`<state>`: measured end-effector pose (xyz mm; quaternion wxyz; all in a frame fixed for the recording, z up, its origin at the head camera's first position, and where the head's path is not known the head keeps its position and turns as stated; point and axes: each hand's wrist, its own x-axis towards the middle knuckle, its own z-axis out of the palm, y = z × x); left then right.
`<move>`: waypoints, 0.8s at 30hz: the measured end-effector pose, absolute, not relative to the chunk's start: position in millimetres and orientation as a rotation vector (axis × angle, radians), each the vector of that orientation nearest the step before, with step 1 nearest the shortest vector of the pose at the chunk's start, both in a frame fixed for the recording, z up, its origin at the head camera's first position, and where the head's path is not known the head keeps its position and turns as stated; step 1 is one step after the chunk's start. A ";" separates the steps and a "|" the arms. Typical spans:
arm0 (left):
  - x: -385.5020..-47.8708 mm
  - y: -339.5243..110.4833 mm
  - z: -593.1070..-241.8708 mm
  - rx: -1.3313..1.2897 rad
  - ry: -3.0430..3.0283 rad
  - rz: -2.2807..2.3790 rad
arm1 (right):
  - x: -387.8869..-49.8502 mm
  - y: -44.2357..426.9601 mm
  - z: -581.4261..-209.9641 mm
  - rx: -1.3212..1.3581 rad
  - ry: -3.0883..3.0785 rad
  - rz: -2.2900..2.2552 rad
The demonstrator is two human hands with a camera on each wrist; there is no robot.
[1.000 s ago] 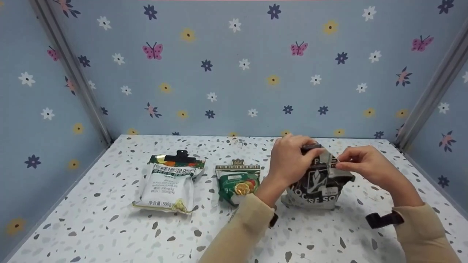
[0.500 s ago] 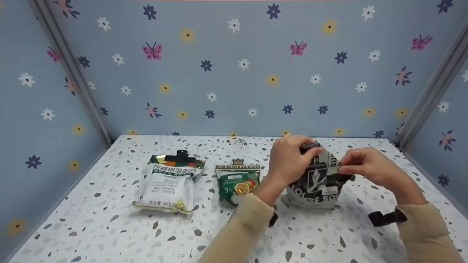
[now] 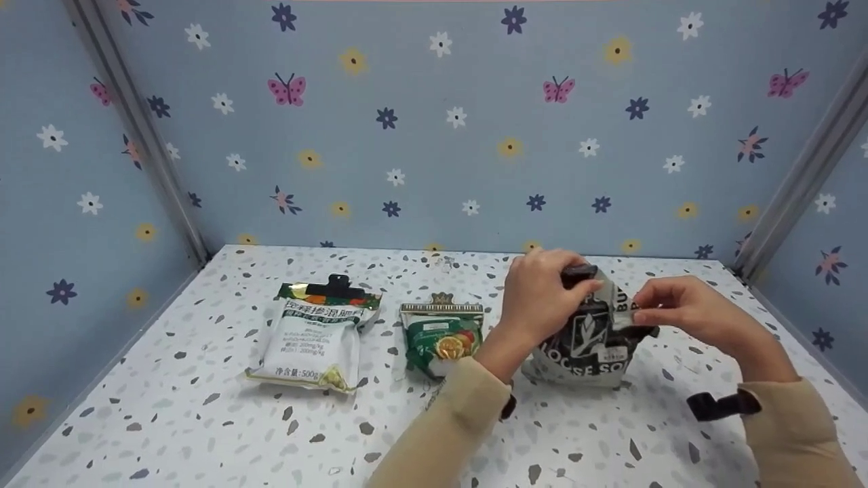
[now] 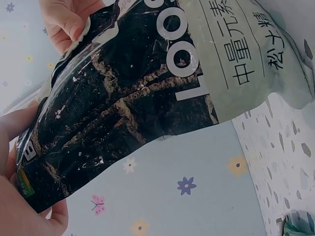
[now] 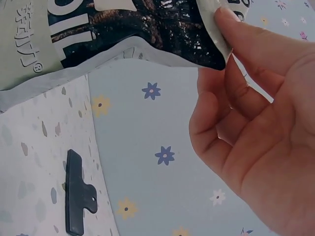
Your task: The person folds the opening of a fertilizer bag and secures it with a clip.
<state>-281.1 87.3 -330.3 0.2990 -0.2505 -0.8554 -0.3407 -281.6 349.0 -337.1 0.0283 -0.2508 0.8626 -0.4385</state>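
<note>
A black and pale-green pouch of loose soil (image 3: 588, 346) stands on the table in the head view, its upper part creased and folded. My left hand (image 3: 542, 298) grips its top left part, thumb on the near face. With thumb and fingers my right hand (image 3: 685, 315) pinches the top right edge; the right wrist view shows the hand (image 5: 256, 113) holding that corner. In the left wrist view the pouch (image 4: 123, 98) spans between both hands. A black bag clip (image 5: 76, 194) lies on the table in the right wrist view.
To the left stands a white fertilizer bag (image 3: 312, 346) with a black clip (image 3: 336, 288) on its top. Between it and my left arm is a small green pouch (image 3: 437, 339) closed by an ornate gold-coloured clip (image 3: 441, 305). Flower-patterned panels (image 3: 434, 135) enclose the speckled table (image 3: 237, 434).
My right hand has moved slightly right with the pouch's top right edge, and more of its printed lettering shows. The left hand keeps its hold. The head view has shifted a little.
</note>
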 end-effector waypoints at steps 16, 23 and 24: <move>-278.4 89.8 -334.2 -0.676 -2.306 -0.911 | -314.0 360.2 -382.2 -0.325 3.131 -0.801; -281.7 88.2 -331.7 -0.674 -2.292 -0.908 | -342.9 359.8 -393.2 -0.242 3.140 -0.523; -282.3 87.7 -331.0 -0.673 -2.287 -0.910 | -346.1 359.2 -392.6 -0.229 3.129 -0.470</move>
